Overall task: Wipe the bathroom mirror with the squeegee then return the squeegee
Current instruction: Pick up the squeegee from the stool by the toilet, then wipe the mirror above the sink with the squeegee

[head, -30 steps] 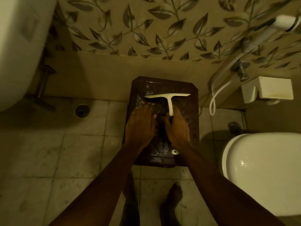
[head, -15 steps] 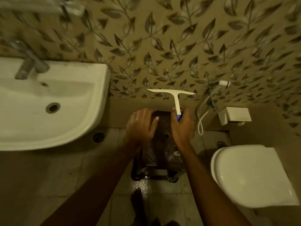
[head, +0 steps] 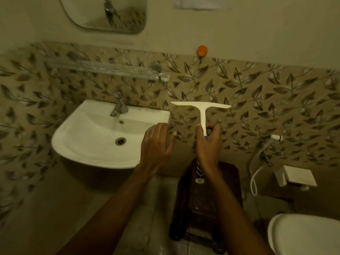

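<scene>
A white T-shaped squeegee [head: 202, 107] stands upright in the air in front of the leaf-patterned wall, blade on top and level. My right hand [head: 208, 146] is closed around its handle, whose blue and white end sticks out below the wrist. My left hand [head: 156, 146] hovers just to the left of it, fingers spread, holding nothing. The bathroom mirror [head: 108, 14] hangs high on the wall at upper left, above the sink; only its lower part shows.
A white sink [head: 88, 144] with a metal tap [head: 118, 105] is at left, a glass shelf [head: 104, 69] above it. A dark wooden stool [head: 230, 190] stands below my hands. A toilet [head: 303, 234], hand sprayer [head: 274, 139] and paper holder [head: 298, 176] are at right.
My right hand has lifted the squeegee off the stool to chest height. My view has tilted up from the floor, bringing the sink and mirror into sight. The left hand rose alongside.
</scene>
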Motion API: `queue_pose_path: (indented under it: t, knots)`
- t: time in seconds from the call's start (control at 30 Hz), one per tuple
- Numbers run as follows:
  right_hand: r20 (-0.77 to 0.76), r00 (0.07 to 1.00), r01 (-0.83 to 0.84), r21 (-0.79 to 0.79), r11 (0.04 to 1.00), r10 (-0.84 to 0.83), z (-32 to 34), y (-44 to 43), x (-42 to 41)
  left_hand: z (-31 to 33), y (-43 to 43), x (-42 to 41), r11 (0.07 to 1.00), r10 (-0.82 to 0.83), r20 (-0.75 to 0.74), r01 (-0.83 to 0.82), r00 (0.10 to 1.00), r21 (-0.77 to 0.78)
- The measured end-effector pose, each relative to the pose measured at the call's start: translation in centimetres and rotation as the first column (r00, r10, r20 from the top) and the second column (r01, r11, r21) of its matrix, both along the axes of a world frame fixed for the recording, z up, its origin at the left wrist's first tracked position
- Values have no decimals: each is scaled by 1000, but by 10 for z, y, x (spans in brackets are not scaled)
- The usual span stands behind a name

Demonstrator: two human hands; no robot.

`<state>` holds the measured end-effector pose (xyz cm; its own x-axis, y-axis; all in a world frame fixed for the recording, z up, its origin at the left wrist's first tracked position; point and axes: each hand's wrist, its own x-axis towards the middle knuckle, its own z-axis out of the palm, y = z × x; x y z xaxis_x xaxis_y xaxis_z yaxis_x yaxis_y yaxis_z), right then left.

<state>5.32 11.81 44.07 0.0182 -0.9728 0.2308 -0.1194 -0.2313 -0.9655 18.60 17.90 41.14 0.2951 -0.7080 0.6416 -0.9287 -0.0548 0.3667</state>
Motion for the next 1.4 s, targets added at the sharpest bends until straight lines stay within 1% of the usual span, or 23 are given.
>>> queue_pose_path:
  t: [0.1,0.17,0.23,0.33,0.4,0.5,0.6,0.7,0.83,0.93,1.07,1.2,1.3,1.4]
  knots:
    - [8,999,-37,-55,998,38,29,5,38,31,5,42,996,32,56,-27,998,-89]
    - [27,998,-46,-67,997,48,46,6,70,51,5,77,992,50,85,-40,995,-118]
    - [75,996,-52,-74,996,57,61,6,105,72,6,116,991,45,80,-35,996,-129]
    - [149,987,-45,-57,997,53,87,7,159,108,6,175,992,-36,72,44,997,-117]
    - [164,986,-28,-81,996,41,103,6,191,132,7,210,988,-89,95,100,991,-116]
    - [153,988,-7,-137,990,28,128,0,231,163,0,257,982,-101,141,121,985,-145]
    - [103,995,5,-239,971,20,152,-11,258,191,-18,294,974,-96,149,123,984,-188]
    - [85,996,2,-318,948,26,178,-30,281,218,-44,326,967,-70,147,103,987,-231]
    - [39,998,-25,-446,895,47,216,-65,308,257,-82,366,954,-46,123,79,991,-288]
    - [23,998,-32,-511,859,51,250,-96,328,288,-110,397,938,38,95,-2,995,-348]
    - [11,1000,-16,-578,816,27,302,-132,354,330,-140,434,940,95,9,-87,995,-331]
    - [11,998,48,-652,756,-54,356,-163,370,370,-159,466,908,171,-111,-200,979,-368]
    - [7,989,110,-716,690,-150,398,-183,378,393,-168,490,882,212,-170,-263,962,-391]
    - [8,968,167,-766,621,-250,434,-194,386,407,-176,512,880,200,-235,-280,951,-383]
